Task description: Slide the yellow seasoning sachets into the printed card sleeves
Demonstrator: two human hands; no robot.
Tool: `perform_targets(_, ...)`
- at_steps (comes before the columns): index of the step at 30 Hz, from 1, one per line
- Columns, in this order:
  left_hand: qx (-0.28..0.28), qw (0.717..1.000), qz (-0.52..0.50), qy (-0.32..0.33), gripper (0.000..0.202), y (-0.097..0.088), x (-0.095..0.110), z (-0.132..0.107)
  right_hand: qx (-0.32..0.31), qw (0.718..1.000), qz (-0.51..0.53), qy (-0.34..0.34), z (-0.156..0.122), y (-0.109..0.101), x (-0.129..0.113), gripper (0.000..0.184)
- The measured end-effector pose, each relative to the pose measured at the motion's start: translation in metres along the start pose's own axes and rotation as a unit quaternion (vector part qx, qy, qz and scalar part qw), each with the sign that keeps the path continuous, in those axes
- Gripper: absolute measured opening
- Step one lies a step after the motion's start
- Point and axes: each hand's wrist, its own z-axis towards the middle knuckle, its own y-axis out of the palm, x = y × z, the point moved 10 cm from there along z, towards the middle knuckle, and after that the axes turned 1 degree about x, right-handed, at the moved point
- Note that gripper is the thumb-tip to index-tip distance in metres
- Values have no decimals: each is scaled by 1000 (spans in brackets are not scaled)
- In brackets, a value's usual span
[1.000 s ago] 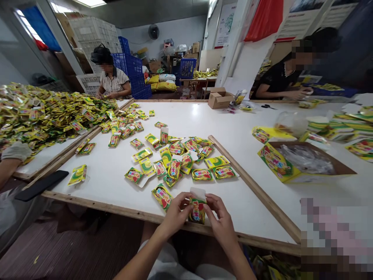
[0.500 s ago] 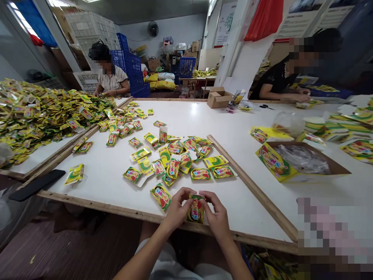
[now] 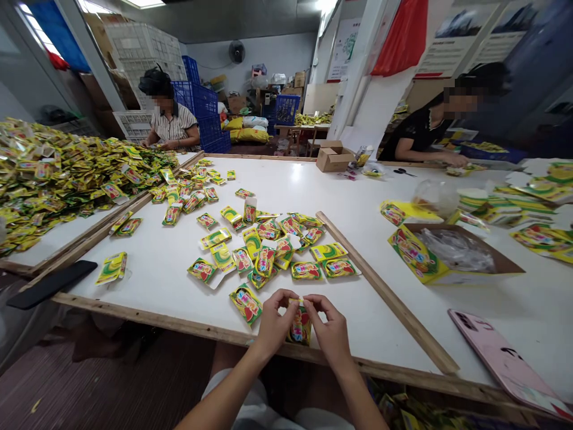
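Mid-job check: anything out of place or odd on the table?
One small yellow box lies alone at left, apart from the scattered boxes. A pink phone lies by the near edge of the table, odd among these boxes.

The small green-and-yellow rectangular cardboard box (image 3: 299,328) bears red fruit artwork and multicoloured lettering, a pattern repeated across the scattered flat glossy cardboard packets (image 3: 306,271), some showing yellow faces with green curves. The flat white tabletop (image 3: 277,182) carries light brown straight wooden strips (image 3: 387,291). The slim pink rectangular phone (image 3: 499,357) has black and red marks.
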Motion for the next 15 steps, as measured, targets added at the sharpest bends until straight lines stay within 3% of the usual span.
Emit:
perform_targets(4,-9,1000,7,9,15,0,-3,-1,1,1000,10,0,-4,-2,6,29)
perform_targets(11,-59,993,51,94,20,-1,9,-16,-10,999,41,-10,-16,4,6,25)
perform_targets(13,-91,985,98,110,33,-9,15,-18,18,1000,12,-15,-19,-18,1,24)
perform_targets(15,-122,970,172,121,47,-26,16,-16,64,997,-48,-11,-24,-62,3,25)
